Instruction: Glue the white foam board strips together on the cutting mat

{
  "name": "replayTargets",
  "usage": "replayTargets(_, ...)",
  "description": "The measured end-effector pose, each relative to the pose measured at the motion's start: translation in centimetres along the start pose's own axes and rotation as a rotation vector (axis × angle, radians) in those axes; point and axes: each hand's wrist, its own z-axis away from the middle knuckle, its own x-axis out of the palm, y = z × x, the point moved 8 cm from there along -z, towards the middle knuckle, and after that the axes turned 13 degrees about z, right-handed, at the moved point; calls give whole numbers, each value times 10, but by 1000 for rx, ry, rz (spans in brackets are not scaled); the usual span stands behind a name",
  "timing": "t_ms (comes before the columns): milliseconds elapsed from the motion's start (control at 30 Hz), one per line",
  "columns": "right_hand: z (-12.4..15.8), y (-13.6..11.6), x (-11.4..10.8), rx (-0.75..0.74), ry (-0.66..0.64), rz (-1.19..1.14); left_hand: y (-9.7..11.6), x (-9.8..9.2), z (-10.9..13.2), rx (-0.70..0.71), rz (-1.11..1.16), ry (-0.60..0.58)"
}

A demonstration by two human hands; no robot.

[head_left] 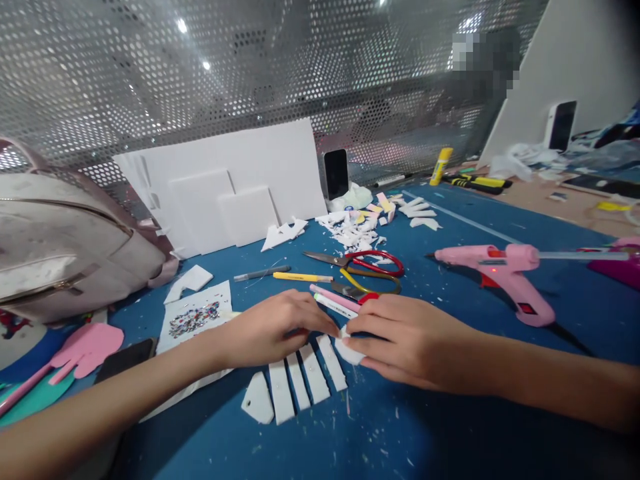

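Note:
My left hand [273, 328] and my right hand [415, 340] meet over a blue table [450, 427]. Both pinch a small white foam piece [349, 351] between their fingertips. Just below the hands lies a row of several white foam strips [305, 377] with a pointed white foam piece [259, 400] at their left end. The fingers of both hands are curled and pressed together around the small piece.
A pink glue gun [505, 267] lies to the right. Red scissors [373, 261], a yellow pen [300, 277] and pink pens [333, 299] lie behind the hands. White foam boards [235, 187] lean at the back, a pale backpack [60, 247] stands left, a sequin sheet [193, 317] nearby.

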Motion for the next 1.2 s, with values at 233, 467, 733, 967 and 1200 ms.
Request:
replayTargets(233,-3,4,-5,26,64,-23,-8,1,1,27,23,-40)
replayTargets(467,-2,7,-4,40,98,-34,-14,3,-4,68,27,-79)
replayTargets(733,-1,7,-6,46,113,-37,-12,2,-3,111,4,-79)
replayTargets(967,-1,6,-3,35,83,-53,-1,5,0,161,-57,-112)
replayTargets(1200,0,6,0,27,45,-60,4,11,3,204,-240,-170)
